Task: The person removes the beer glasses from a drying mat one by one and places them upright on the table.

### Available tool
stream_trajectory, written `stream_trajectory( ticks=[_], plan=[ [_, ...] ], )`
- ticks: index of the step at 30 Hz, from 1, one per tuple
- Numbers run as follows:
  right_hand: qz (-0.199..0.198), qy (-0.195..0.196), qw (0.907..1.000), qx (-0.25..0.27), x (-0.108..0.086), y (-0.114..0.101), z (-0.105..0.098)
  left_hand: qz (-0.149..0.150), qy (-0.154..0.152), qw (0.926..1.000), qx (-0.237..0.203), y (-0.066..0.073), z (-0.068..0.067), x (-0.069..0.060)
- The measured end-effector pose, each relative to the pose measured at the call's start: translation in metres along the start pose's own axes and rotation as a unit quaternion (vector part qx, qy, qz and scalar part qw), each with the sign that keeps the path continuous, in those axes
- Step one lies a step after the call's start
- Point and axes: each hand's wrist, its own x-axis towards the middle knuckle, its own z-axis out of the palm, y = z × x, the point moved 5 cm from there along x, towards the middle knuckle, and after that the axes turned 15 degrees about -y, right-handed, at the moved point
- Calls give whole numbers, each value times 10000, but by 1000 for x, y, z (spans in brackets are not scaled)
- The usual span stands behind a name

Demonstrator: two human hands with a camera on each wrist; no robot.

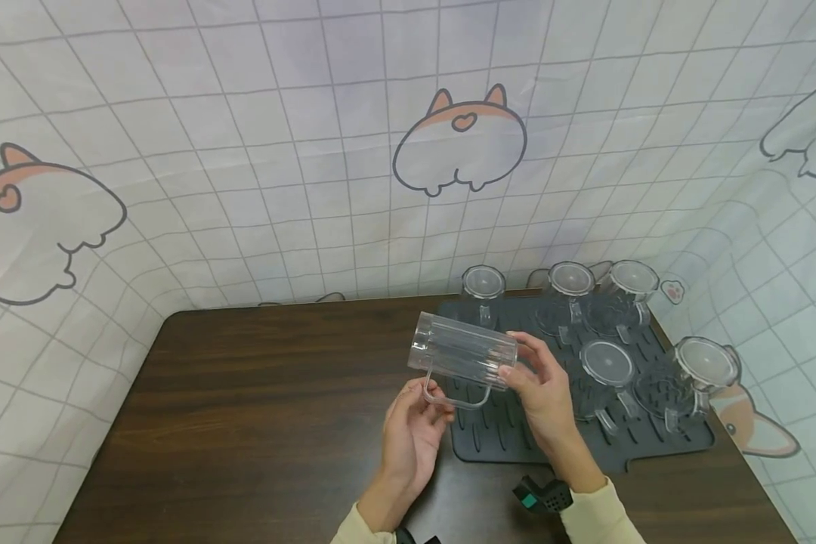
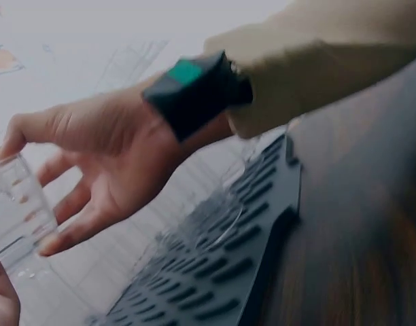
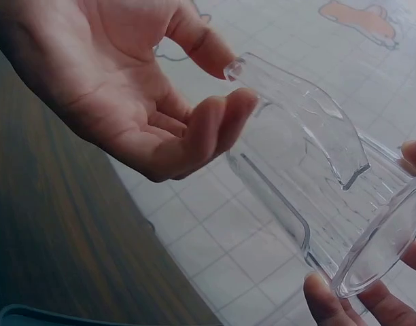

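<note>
A clear glass mug [image 1: 465, 351] lies sideways in the air above the near-left part of a dark drying mat [image 1: 489, 442], handle pointing down toward me. My right hand [image 1: 547, 400] grips its right end between thumb and fingers, as the left wrist view also shows. At the mug's handle [image 3: 310, 109], my left hand [image 1: 418, 431] pinches one corner with thumb and curled fingers. The left palm [image 3: 106, 75] faces up, clear of the mug's body. In the left wrist view, only part of the mug [image 2: 21, 204] shows, at the left edge.
Several more glass mugs stand upside down on the mat, among them a back-left one [image 1: 483, 283], a middle one [image 1: 607, 364] and a right one [image 1: 707, 363]. The brown wooden table [image 1: 258, 408] meets a white gridded wall covering [image 1: 279, 189] behind and at right.
</note>
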Motion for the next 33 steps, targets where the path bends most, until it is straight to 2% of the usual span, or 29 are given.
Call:
stream_trajectory(
  ticks=[4,10,14,21,28,33],
  plan=[
    [42,-2,10000,-8,-1,1,2,77,-120,9974,-707,-6,3,0],
    [145,27,9997,-176,-1,3,4,227,-293,9882,-1485,-11,6,1],
    [201,-2,9994,-288,-1,5,6,301,-401,9843,-1693,-13,7,1],
    [152,-9,9996,-230,-1,6,8,443,-296,9796,-1937,-13,7,1],
    [155,26,9996,-226,0,7,10,445,-287,9710,-2329,-14,10,2],
    [256,83,9995,-161,0,10,11,410,-363,9688,-2416,-15,11,2]
  ],
)
